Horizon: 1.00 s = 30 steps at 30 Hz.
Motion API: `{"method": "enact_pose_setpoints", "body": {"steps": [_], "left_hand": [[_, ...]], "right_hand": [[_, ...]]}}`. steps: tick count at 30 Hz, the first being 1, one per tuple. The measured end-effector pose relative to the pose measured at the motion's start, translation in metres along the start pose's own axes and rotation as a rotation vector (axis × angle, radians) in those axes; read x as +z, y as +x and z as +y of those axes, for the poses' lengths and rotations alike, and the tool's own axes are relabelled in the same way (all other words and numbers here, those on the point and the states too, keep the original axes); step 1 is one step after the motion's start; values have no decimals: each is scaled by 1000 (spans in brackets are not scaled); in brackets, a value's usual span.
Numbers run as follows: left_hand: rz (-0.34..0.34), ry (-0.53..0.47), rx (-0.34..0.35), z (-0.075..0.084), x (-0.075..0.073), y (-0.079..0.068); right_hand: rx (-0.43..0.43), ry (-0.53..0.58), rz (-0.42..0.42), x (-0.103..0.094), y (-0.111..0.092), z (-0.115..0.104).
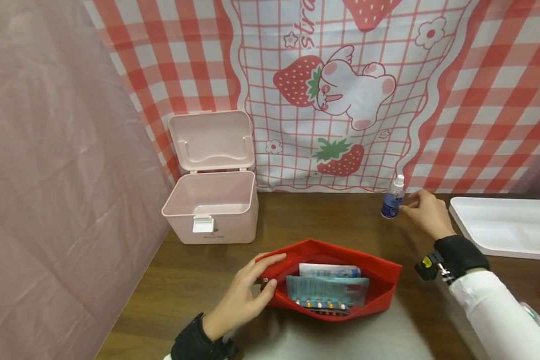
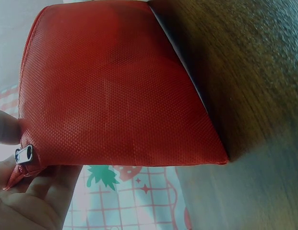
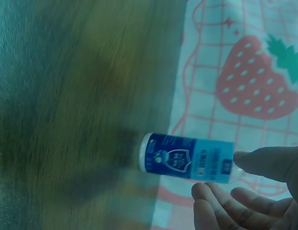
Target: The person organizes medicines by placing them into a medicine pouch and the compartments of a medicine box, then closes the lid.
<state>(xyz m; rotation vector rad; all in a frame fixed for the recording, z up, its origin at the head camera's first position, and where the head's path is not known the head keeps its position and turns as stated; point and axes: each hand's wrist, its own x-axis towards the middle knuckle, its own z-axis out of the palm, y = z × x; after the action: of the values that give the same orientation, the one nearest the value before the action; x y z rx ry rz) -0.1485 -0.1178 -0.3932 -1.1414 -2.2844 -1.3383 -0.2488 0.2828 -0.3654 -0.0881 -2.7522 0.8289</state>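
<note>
A red-and-white checked cloth [image 1: 198, 55] printed with strawberries hangs behind a brown wooden table [image 1: 135, 300], and a plain pinkish cloth [image 1: 72, 165] hangs to the left. On the table, close to the person, sits a red pouch [image 1: 380, 301], its mouth spread wide. Inside the pouch are a white packet [image 1: 328, 270] at the back, a blue-green packet [image 1: 328, 288] in front of it, and a row of small white and orange pieces along the front.

The left hand [image 1: 243, 295] holds the left end of the pouch, thumb on the near side and fingers over the rim, beside a metal zipper pull [image 2: 25, 154]. Beyond the pouch, towards its right end, a small blue bottle [image 1: 392, 201] with a white cap stands upright. The right hand [image 1: 427, 215] is at the bottle's right side, thumb and fingers apart in a narrow gap; whether they touch it, I cannot tell.

Beyond the pouch to the left stands a pink box [image 1: 225, 230] with its lid [image 1: 213, 142] raised and a white latch [image 1: 204, 224] on the front. Right of the pouch and farther back lies a white tray [image 1: 477, 245]. Each wrist wears a black band [image 1: 461, 252].
</note>
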Motion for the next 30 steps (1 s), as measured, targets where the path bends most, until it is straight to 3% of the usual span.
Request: {"method": "enact_pose_setpoints", "body": {"steps": [8,16,24,30], "left_hand": [[-16,-31,-55,-5,1,-2],[-11,-21,-25,-3,0,-2],[-27,-33,-85,-2,0,-2],[-5,-9,-38,-6,2,-2]], "right_hand": [[20,10,-25,12,18,11],[9,40,-47,24,29,16],[8,62,17,30,30,17],[10,44,67,29,28,16]]}}
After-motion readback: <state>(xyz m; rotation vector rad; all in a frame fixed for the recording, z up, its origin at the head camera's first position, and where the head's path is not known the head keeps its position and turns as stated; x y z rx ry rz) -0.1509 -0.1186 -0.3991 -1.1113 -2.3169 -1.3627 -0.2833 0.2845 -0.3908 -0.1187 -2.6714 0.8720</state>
